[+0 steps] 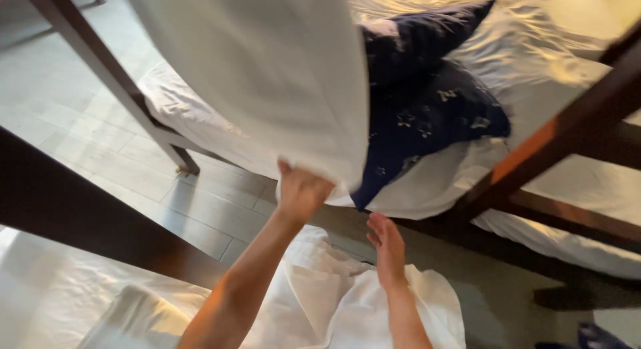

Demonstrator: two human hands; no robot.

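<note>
The fingers of my left hand [302, 189] are clamped on the lower edge of a white sheet [267, 69], which hangs up and away from them, filling the space above my knuckles and hiding much of what lies beyond. The fingers of my right hand [386, 245] are held together and straight, flat and free, gripping nothing, just below and to the right of the left hand.

Just beyond my right fingertips, partly behind the raised sheet, lies a dark blue pillow with pale stars [427, 102] on a mattress covered in white [534, 62]. The sheet blocks the pillow's left part from view. To the right of my fingers, a dark wooden bed-frame rail [554, 142] slants across the mattress, with another beam lower down. Left of my fingers, a dark wooden frame leg [113, 82] stands on the grey tiled floor [93, 142].

Beneath my forearms lies crumpled white bedding [334, 302] on a nearer bed, crossed on the left by a dark wooden beam [87, 222].
</note>
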